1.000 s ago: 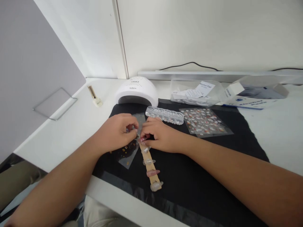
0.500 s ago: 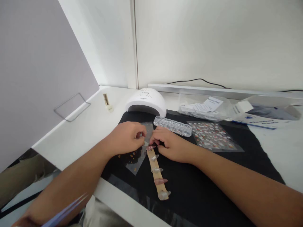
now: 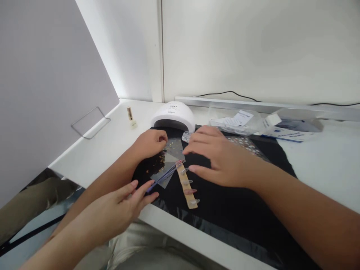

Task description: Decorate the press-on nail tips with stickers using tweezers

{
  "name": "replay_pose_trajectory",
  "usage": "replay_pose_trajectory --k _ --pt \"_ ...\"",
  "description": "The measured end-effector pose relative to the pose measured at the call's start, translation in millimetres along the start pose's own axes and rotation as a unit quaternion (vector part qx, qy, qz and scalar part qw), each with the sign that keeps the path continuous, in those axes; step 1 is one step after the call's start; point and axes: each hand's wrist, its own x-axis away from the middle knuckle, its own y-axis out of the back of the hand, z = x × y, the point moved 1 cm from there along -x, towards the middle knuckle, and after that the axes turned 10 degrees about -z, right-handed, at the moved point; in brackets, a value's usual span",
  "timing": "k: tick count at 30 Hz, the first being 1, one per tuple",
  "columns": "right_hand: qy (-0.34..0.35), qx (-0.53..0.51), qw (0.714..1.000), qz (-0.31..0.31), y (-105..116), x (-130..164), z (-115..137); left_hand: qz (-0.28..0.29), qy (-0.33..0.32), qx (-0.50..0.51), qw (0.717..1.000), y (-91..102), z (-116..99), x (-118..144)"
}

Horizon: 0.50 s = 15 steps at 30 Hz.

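Observation:
A wooden stick (image 3: 185, 189) bears several false nails, clear and pinkish, on the black mat (image 3: 225, 210). Beyond its upper left, my left hand (image 3: 152, 143) rests with fingers curled in; whatever they may hold is hidden. My right hand (image 3: 212, 155) hovers at the stick's right with thumb and fingers apart, nothing seen between them. From the lower left another person's hand (image 3: 126, 206) holds purple tweezers (image 3: 163, 177), tips at the topmost false nail (image 3: 179, 162). Under the tweezers lies a clear sticker sheet (image 3: 171, 150) with small gold bits.
A white nail lamp (image 3: 173, 115) stands at the back, with a nail polish bottle (image 3: 131, 118) to its left. Behind my right hand are a clear rhinestone case (image 3: 186, 136), a patterned sheet (image 3: 244, 144), a plastic tray (image 3: 234, 122) and a box (image 3: 292, 131).
The other person's hand has come in from the lower left with the tweezers. My right hand has lifted off the top nail and spread its fingers. The view has shifted slightly.

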Motion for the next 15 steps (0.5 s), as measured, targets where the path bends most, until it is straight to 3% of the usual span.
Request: replay_pose_trajectory --k 2,8,10,15 --pt "0.015 0.037 0.999 0.037 -4 -6 15 -0.027 0.03 -0.002 0.999 2.3 6 -5" --pt "0.047 0.135 0.981 0.134 -40 -22 35 -0.09 0.117 -0.046 0.988 -2.0 56 -109" --pt "0.061 0.162 0.971 0.164 -57 -29 40 -0.093 0.13 -0.05 0.986 -3.5 63 -117" --pt "0.097 0.172 0.958 0.21 -94 -41 51 -0.095 0.142 -0.049 0.984 -0.2 60 -106"
